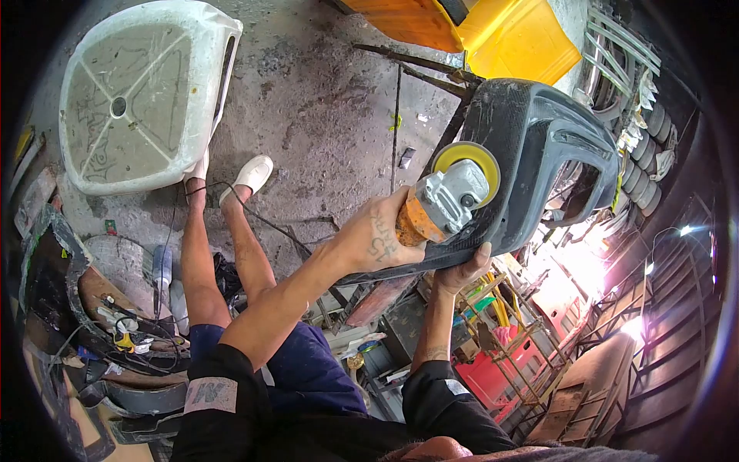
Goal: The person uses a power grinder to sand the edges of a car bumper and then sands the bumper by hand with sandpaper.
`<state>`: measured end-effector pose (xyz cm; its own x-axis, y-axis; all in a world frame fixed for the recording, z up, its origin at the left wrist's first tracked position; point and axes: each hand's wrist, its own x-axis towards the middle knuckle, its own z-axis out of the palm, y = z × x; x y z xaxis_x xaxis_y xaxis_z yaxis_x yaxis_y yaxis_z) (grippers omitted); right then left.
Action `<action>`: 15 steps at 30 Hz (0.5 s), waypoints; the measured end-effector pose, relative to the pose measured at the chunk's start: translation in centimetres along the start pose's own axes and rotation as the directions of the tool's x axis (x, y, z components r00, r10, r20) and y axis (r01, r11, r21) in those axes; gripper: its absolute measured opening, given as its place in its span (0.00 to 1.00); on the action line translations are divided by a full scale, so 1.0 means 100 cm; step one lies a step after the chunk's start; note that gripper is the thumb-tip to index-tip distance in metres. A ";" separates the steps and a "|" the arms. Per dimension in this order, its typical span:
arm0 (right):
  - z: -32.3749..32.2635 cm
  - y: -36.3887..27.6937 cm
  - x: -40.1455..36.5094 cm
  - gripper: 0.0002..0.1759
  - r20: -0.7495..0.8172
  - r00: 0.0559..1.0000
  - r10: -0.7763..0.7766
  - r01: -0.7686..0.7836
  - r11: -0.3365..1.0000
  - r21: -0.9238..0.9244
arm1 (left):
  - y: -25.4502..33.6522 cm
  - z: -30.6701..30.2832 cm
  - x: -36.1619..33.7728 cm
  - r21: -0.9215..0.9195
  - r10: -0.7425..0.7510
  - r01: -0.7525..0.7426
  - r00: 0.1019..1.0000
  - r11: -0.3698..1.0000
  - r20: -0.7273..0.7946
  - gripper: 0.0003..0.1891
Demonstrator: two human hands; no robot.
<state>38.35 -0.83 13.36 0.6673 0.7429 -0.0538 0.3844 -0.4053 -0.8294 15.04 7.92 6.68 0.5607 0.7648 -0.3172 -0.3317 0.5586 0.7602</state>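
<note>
Gripping the orange body of an angle grinder [440, 204], the left hand [373, 239] is wrapped tight around the tool, with a tattoo showing on its back. The grinder's grey gear head points up and to the right, and its yellow sanding disc [467, 159] lies against the face of a black moulded panel [531, 146], a curved piece with a woven-looking surface and large cut-out openings. The right hand [462, 273] is clamped on the lower edge of the black moulded panel, just below the grinder, with its fingers curled over the rim. The two hands are near each other but apart, each closed on its own thing.

The panel is held up in the air above the person's lap. Below and left of the panel, a thin power cord [265, 219] runs across the concrete floor [323, 100] past the person's white shoe [254, 173]. Well to the left of the panel lies an overturned white plastic chair [131, 100]. Above the panel sits a yellow bin [519, 35]. Under the panel, beyond the right forearm, stand a wire rack [508, 339] and a red crate [493, 377].
</note>
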 end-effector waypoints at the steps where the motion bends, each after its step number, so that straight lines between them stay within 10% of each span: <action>1: 0.002 -0.003 0.000 0.42 0.001 1.000 0.007 -0.007 1.000 -0.005 | -0.003 0.000 0.000 -0.001 -0.001 0.001 1.000 1.000 -0.001 0.35; 9: 0.002 -0.008 -0.004 0.39 -0.047 0.999 -0.027 0.018 0.982 -0.188 | -0.034 -0.028 -0.011 -0.147 -0.073 0.065 0.996 0.987 -0.050 0.37; 15: 0.010 -0.014 -0.008 0.42 -0.008 0.993 0.119 -0.118 0.991 0.065 | -0.049 -0.074 -0.024 -0.180 -0.127 0.122 0.992 0.976 -0.016 0.37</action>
<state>36.60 -0.33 14.02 0.7133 0.6850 -0.1479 0.2600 -0.4547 -0.8518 9.72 5.77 -0.45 0.5863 0.6927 -0.4201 -0.3916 0.6963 0.6015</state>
